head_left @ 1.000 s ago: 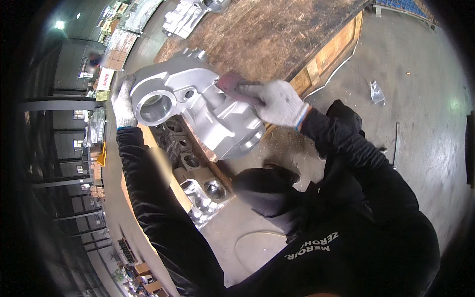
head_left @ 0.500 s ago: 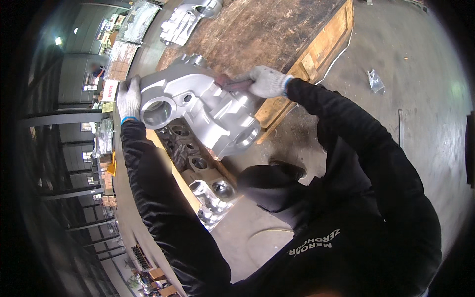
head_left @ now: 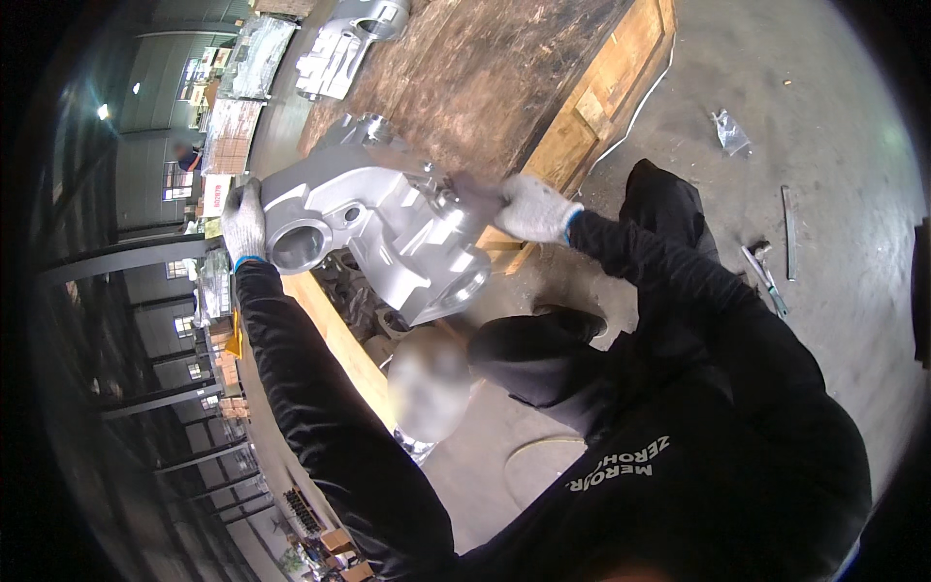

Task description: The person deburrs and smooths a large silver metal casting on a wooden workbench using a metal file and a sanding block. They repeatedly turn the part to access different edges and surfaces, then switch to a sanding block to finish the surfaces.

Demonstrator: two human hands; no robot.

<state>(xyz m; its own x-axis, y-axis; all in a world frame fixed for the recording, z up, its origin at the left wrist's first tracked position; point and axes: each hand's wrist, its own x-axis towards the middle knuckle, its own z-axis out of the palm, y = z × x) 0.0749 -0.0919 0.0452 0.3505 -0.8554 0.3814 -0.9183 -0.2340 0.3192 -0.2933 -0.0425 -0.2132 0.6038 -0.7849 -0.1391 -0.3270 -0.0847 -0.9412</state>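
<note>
A large silvery metal casting (head_left: 373, 209) with round bores lies tilted across the near left corner of a wooden worktop (head_left: 465, 73). My left hand (head_left: 243, 221), in a whitish knit glove, grips the casting's left end beside a big bore. My right hand (head_left: 536, 209), gloved alike, is closed on a reddish-brown pad (head_left: 475, 197). Motion smears the pad, which is at the casting's right side; whether it touches the metal I cannot tell. The left fingertips are partly hidden behind the casting's edge.
Another silvery casting (head_left: 351, 47) sits at the worktop's far left. More metal parts (head_left: 351, 291) lie in a wooden crate below the held casting. On the floor to the right are a plastic bag (head_left: 730, 133), a metal bar (head_left: 788, 233) and a green-handled tool (head_left: 766, 278).
My right hand has moved with the pad down and to the right along the casting. The left hand keeps its grip. The green-handled tool has come into view beside my right arm.
</note>
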